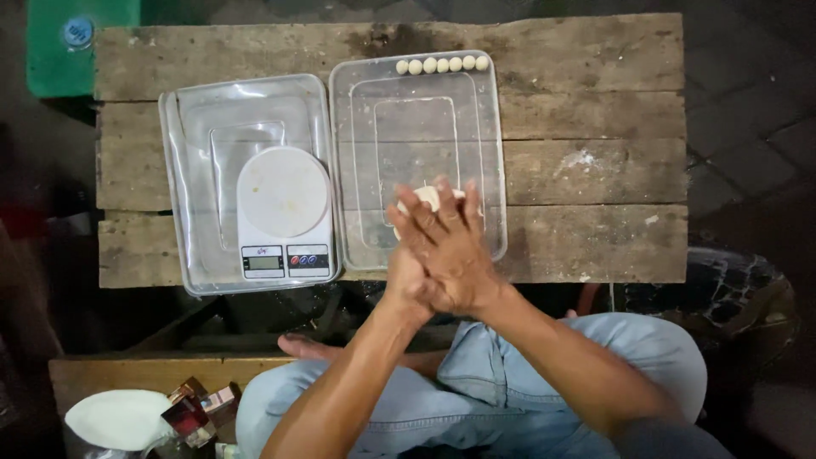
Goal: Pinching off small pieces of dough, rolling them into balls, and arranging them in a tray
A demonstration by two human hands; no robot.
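Fingers (pixel 442 212) of both hands lie straight and together, palms pressed flat on a pale dough lump (pixel 427 198) that peeks out at the fingertips, smooth and off-white, mostly hidden. The left hand (pixel 406 272) sits under, the right hand (pixel 450 251) over it. Left on the plank table (pixel 595 170) a white scale (pixel 283 212) rests in a clear tray (pixel 183 170). The hands hover over a second clear tray (pixel 489 127), whose far edge carries a row of small dough balls (pixel 442 65), round and cream-coloured, touching each other.
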